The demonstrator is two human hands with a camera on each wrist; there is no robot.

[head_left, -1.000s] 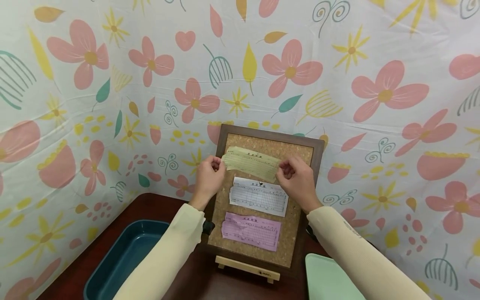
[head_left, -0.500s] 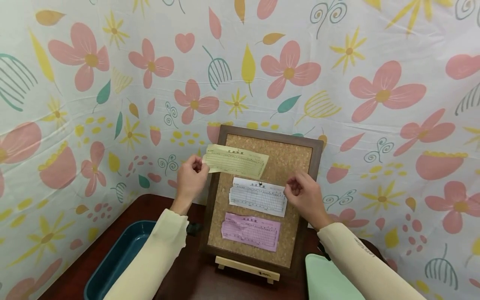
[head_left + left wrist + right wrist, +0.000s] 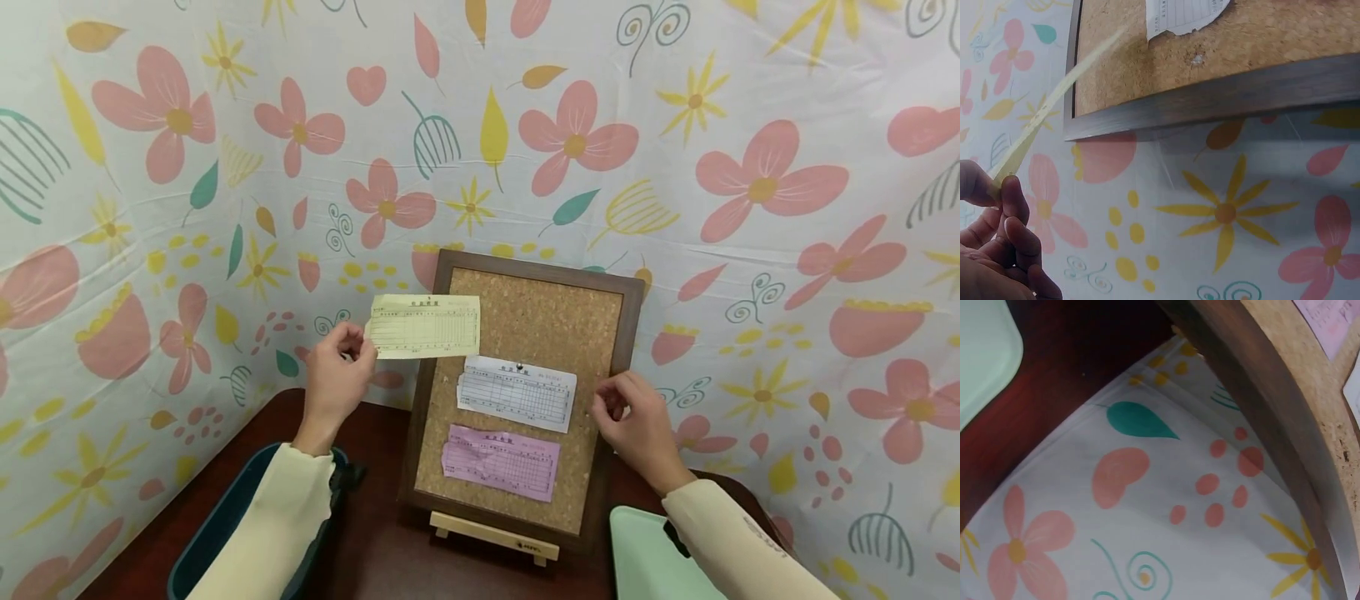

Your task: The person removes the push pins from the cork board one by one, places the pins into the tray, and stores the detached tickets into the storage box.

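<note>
extending rightward from left hand [image 3: 339, 379] | yellow slip [image 3: 426, 328] | pinched at left edge

Green tray [image 3: 985, 356] rests on surface [image 3: 1079, 375], upper left; floral sheet [image 3: 1147, 494] fills center; framed corkboard [image 3: 1322, 394] bears lilac slip [image 3: 1332, 325], right.

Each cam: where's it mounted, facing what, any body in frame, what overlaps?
Head: on the head, facing forward and down at the corkboard; left hand, right hand and both sleeves show.
Left wrist: on that wrist, facing the corkboard's left edge and the yellow slip, nearly edge-on; left hand at lower left.
Right wrist: on that wrist, facing the corkboard's right edge, patterned cloth and mint tray; no hand visible.
Shared: head and left wrist both show the yellow slip; head and right wrist, the mint tray.
</note>
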